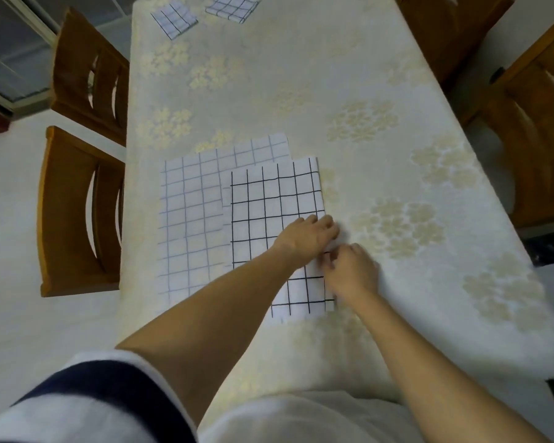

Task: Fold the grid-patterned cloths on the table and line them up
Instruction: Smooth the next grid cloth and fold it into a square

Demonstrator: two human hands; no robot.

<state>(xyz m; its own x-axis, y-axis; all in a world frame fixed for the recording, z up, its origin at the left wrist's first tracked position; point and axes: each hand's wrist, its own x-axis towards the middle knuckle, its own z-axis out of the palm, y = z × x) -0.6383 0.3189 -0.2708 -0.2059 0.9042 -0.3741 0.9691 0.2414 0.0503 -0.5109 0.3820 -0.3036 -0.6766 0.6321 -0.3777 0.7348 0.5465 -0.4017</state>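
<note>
A white cloth with a black grid [269, 206] lies partly folded on the table [301, 91], its right part doubled over so the bold grid faces up and the paler side shows at the left. My left hand [307, 235] reaches across and its curled fingers sit on the cloth's right edge. Just below it, my right hand [349, 273] pinches the same edge. Two small folded grid cloths lie at the far end: one at the left [175, 19], one to its right [232, 6].
The table wears a cream cloth with pale flower patches. Two wooden chairs [80, 199] stand along the left side and two more [538, 145] along the right. My white top shows at the bottom of the view.
</note>
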